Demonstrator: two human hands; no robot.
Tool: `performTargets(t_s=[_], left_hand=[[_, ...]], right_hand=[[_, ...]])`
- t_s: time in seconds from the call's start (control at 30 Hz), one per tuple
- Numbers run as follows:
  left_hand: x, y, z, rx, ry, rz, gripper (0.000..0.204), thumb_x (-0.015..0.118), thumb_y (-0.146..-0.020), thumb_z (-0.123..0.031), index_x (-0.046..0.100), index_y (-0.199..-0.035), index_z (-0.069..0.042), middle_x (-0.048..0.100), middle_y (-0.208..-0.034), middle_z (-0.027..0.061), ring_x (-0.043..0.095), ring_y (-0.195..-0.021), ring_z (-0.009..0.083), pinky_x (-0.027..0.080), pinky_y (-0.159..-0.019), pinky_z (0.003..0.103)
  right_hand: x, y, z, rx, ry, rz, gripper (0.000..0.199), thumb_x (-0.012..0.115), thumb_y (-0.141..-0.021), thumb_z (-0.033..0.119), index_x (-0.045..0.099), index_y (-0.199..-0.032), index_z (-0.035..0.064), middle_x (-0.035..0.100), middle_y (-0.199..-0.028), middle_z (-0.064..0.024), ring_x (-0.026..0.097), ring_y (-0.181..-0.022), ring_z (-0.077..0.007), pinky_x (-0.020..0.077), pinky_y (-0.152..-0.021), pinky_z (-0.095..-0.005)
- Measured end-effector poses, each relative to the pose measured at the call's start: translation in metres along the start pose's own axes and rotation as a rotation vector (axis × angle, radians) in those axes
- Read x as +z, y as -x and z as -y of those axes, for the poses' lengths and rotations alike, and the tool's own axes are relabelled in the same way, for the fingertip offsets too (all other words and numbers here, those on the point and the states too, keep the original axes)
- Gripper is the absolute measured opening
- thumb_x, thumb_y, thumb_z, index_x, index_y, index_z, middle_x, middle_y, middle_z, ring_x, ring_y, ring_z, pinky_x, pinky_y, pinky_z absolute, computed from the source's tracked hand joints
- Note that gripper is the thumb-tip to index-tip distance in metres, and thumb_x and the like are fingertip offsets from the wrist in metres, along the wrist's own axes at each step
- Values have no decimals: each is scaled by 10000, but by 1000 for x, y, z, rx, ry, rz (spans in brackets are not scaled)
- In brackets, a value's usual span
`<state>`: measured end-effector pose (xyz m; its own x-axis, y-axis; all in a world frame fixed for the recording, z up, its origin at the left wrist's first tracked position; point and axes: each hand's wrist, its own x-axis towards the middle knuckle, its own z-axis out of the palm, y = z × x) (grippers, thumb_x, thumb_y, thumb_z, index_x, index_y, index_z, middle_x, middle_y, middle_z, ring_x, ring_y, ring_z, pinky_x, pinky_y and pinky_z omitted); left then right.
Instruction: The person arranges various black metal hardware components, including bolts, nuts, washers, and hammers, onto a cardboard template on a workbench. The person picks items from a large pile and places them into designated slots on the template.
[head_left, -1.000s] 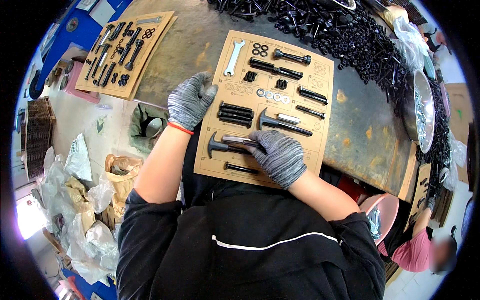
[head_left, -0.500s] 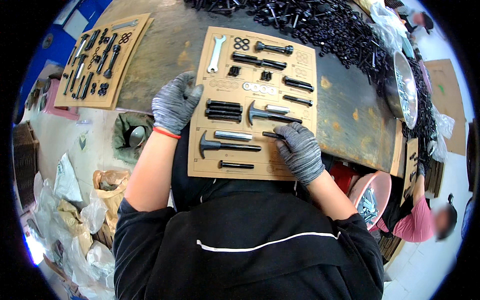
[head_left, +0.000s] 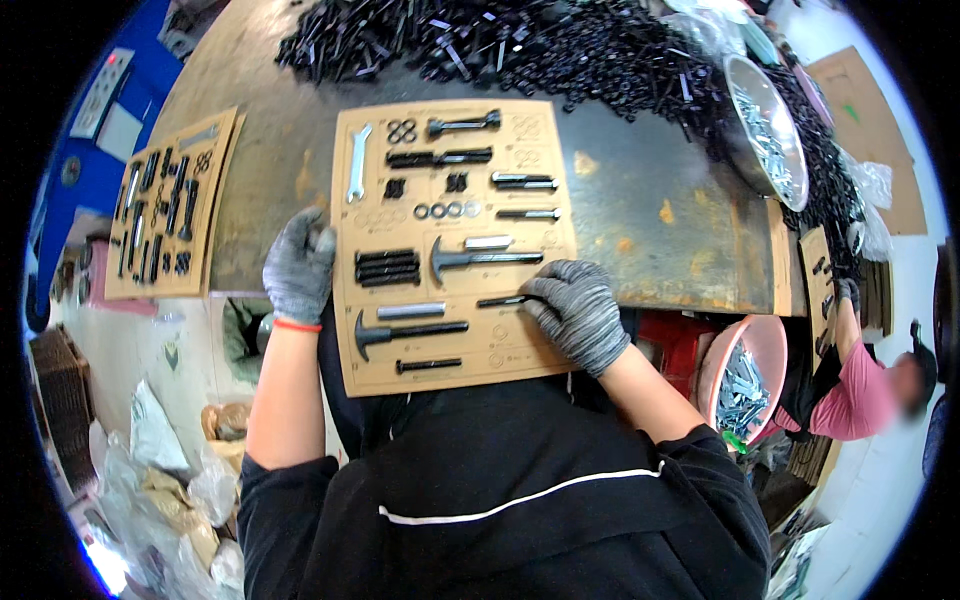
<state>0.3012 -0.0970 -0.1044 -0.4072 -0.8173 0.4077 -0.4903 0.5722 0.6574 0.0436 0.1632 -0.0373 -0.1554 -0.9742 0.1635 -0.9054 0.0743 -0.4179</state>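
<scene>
Gloved L hand (head_left: 298, 268) clamps cardboard template (head_left: 455, 240) at its L edge, steadying it on bench (head_left: 650, 200), while R hand (head_left: 580, 312), fingers closed, seats black bolt (head_left: 505, 300) in cut-out nr R edge

A dark metal table (head_left: 650, 210) carries two cardboard sheets (head_left: 545, 140), loose black bolts (head_left: 520, 45) and a steel bowl (head_left: 765, 130).

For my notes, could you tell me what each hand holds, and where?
Left hand grips the cardboard board's left edge; right hand fingers pinch a black bolt's right end.
</scene>
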Motion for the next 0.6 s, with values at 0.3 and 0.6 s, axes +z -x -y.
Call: performTargets(t_s=[0.3,0.6], left_hand=[[8,2,11,-62,123,5,318,690,-843,-218,647,-1085,-15,691,-921,105,617,-752,174,512,-756,297],[-2,-1,-15,-19,3,-17,253,690,-814,-156,658,-1024,-20,626,-758,69,559,-640,153,495,-650,288]], right_hand=[[-42,-90,-84,476,53,-154,357,677,-828,220,608,-1135,50,571,-1193,-177,548,-1109,-314,444,-956,-418],[-1,-217,-167,600,433,-302,502,643,-808,351,551,-1260,151,518,-1281,-150,498,-1157,-339,425,-961,-472]])
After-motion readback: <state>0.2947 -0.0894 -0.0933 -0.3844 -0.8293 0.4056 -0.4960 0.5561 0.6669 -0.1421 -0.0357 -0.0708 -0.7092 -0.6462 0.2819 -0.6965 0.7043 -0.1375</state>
